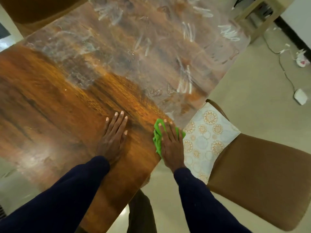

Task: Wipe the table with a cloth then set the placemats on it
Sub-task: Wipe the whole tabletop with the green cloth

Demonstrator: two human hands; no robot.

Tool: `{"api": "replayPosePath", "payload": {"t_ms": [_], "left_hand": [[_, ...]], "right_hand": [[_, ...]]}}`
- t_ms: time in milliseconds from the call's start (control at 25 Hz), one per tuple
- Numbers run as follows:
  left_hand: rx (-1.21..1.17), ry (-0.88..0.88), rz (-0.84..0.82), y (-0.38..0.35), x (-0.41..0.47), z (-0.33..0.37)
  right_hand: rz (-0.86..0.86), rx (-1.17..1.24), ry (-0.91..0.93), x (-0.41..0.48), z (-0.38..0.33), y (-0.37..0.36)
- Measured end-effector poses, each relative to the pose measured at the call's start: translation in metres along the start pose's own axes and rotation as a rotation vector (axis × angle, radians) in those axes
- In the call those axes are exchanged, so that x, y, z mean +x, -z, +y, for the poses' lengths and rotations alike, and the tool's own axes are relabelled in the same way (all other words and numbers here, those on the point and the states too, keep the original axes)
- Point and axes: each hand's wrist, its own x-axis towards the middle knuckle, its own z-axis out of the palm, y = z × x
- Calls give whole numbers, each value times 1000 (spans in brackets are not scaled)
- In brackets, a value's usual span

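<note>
A glossy brown wooden table [58, 106] fills most of the view. Its far half bears whitish smears. My right hand [170, 143] presses flat on a bright green cloth [157, 137] at the table's right edge, fingers spread over it. My left hand [113, 137] lies flat and bare on the tabletop, a little to the left of the cloth. White placemats [205, 142] with orange and pale blue round patterns lie stacked on the seat of a brown chair [262, 179], just right of the cloth.
Another brown chair [33, 12] stands at the table's far left corner. On the pale floor to the right lie a white cable [284, 71], a small white box [300, 96] and scraps. A beige furniture frame [262, 15] stands at the top right.
</note>
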Motion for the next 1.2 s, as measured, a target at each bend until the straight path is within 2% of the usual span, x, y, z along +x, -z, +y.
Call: {"api": "replayPosePath", "payload": {"t_ms": [120,240,280,360,440,480,520,640,680,760,880,960,1000,1040,1080,1200], "left_hand": [[53,27,9,-16,31,9],[89,120,25,-26,48,12],[99,132,28,-26,49,13],[113,141,29,-26,47,14],[122,163,24,-26,47,15],[120,184,20,-26,48,15],[118,207,21,-26,49,15],[125,235,32,-26,49,16],[129,238,30,-25,49,16],[137,250,25,-24,50,16],[146,274,17,-24,48,18],[152,283,26,-24,49,17],[153,290,36,-24,50,17],[145,300,41,-24,51,17],[130,310,41,-24,51,17],[89,330,40,-23,50,14]], "right_hand": [[104,-14,-71,92,35,13],[121,-47,-35,141,21,8],[99,-53,46,137,13,5],[-7,-87,323,104,14,1],[-67,-114,516,82,42,4],[-52,-113,519,86,59,9],[-15,-105,448,99,72,14],[73,-85,120,162,68,21],[94,-75,72,184,54,21],[97,-23,87,205,14,18],[-21,-67,380,175,-9,4],[-101,-148,616,146,18,3],[-118,-168,671,144,38,5],[-97,-162,652,152,53,10],[-55,-154,558,166,61,15],[78,-69,141,226,23,19]]}}
